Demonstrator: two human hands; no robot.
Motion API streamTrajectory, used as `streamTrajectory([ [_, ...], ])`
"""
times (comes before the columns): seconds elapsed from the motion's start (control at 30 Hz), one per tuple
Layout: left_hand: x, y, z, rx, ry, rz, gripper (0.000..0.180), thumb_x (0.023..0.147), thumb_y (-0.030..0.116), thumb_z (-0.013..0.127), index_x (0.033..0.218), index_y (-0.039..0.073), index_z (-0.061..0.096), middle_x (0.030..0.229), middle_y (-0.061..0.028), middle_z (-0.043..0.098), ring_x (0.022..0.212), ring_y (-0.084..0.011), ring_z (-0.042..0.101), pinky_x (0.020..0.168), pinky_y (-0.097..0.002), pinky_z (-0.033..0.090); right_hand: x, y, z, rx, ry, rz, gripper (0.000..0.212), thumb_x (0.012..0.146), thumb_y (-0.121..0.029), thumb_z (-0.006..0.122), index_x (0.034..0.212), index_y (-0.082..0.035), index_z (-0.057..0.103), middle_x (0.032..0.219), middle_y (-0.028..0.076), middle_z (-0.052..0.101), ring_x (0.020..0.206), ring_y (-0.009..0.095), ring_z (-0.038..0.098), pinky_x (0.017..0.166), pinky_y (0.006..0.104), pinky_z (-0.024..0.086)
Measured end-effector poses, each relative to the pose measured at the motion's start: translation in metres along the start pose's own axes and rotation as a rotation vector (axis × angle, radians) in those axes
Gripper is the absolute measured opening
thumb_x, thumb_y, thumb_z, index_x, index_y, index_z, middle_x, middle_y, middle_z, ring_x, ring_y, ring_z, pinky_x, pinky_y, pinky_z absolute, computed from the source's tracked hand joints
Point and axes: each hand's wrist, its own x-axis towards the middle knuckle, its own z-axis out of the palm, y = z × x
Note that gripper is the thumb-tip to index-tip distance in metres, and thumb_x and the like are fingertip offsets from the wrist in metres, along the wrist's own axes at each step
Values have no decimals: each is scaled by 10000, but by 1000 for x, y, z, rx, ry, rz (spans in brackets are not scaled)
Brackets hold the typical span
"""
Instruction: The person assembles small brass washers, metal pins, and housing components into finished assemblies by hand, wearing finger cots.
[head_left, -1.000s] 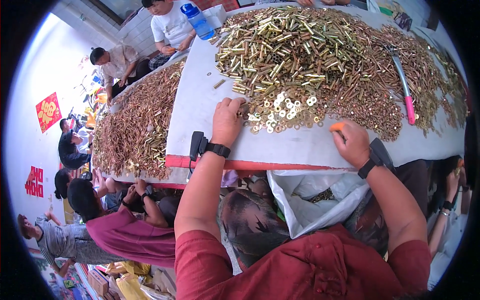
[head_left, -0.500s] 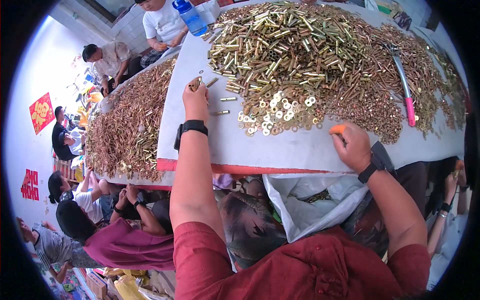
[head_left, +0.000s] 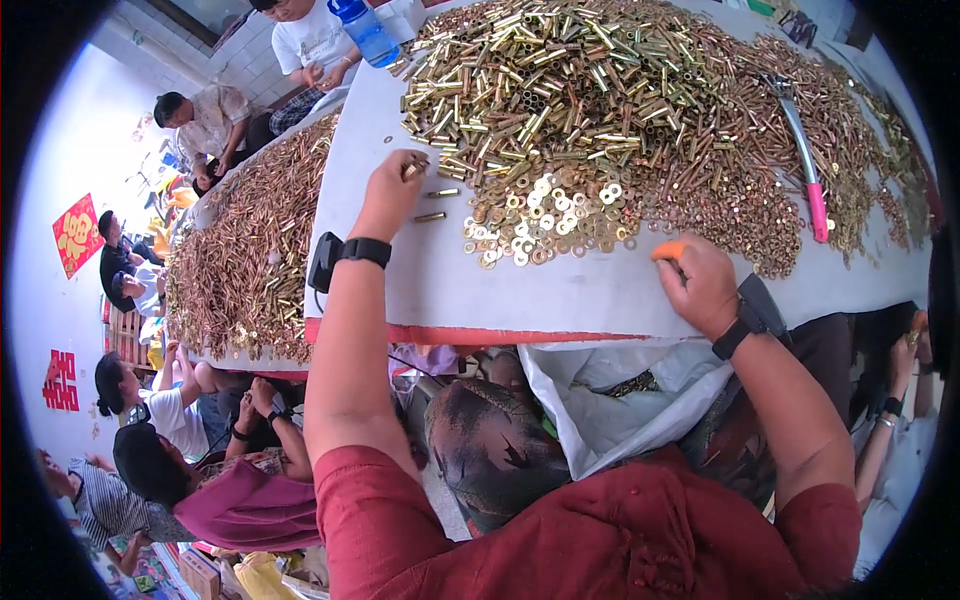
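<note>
Hovering at the left: the person's bare left hand (head_left: 390, 190), over or on the white tabletop (head_left: 480, 290), left of the heap. Its fingers are curled inward around the tips, where something small and brass-coloured shows; I cannot tell whether it is gripped.
Fist on the right: the bare right hand (head_left: 702, 290) is loosely clenched near the table's front, below the small coppery pieces. A smooth orange cap-like piece (head_left: 668, 250) juts out at its fingers, worn or pinched, I cannot tell.
Loose tubes: two short, slim brass-coloured metal tubes (head_left: 430, 216) lie just right of the left hand, apart from each other.
Big heap: a mound of golden and coppery metal tubes (head_left: 550, 90) covers the far part of the table.
Rings: flat, round, gold-coloured washers (head_left: 540, 215) spread in front of the mound, between the two hands.
Long tool: a silvery metal hand tool with a pink handle (head_left: 800, 145) lies right of the mound.
Lap: an opened white plastic bag (head_left: 620, 420) sits below the table edge.
Neighbours: people sit around a second coppery heap (head_left: 250, 260) to the left.
</note>
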Motion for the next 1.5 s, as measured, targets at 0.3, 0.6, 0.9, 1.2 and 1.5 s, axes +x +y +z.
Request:
streamTrajectory([
  [0.3, -52, 26, 1, 345, -170, 221, 354, 794, 13, 584, 1139, 70, 642, 1068, -191, 585, 951, -412, 615, 852, -456, 521, 1, -2, 0, 3, 9, -4, 77, 804, -116, 659, 875, -92, 675, 843, 101, 628, 793, 325, 623, 697, 427, 496],
  [0.6, -40, 13, 6, 447, -79, 142, 218, 813, 117, 637, 982, -16, 606, 977, -229, 593, 879, -425, 613, 808, -462, 522, 0, 0, 1, 14, -19, 29, 90, 811, -145, 665, 878, -91, 689, 867, 105, 636, 808, 325, 628, 712, 421, 503],
  [0.9, -41, -11, 7, -861, 252, -345, 174, 958, 186, 562, 895, 27, 596, 768, -69, 647, 658, -157, 625, 508, -259, 489, 0, 0, 0, 13, -7, 21, 102, 813, -150, 663, 890, -91, 691, 878, 106, 638, 820, 325, 627, 715, 422, 505],
  [1.2, -37, -7, 1, -1270, 562, -348, 111, 917, 59, 582, 989, 87, 503, 731, -29, 571, 628, -168, 594, 567, -313, 524, 2, -5, 1, 13, -18, 20, 93, 808, -132, 662, 880, -77, 682, 847, 108, 628, 790, 327, 623, 692, 428, 497],
  [1.5, -56, 6, -4, 514, 24, -222, 404, 827, 330, 702, 942, -41, 592, 870, -256, 668, 849, -438, 646, 781, -475, 512, -2, 1, 1, 6, 19, -9, 91, 811, -128, 661, 888, -84, 680, 863, 107, 631, 810, 325, 625, 704, 424, 500],
])
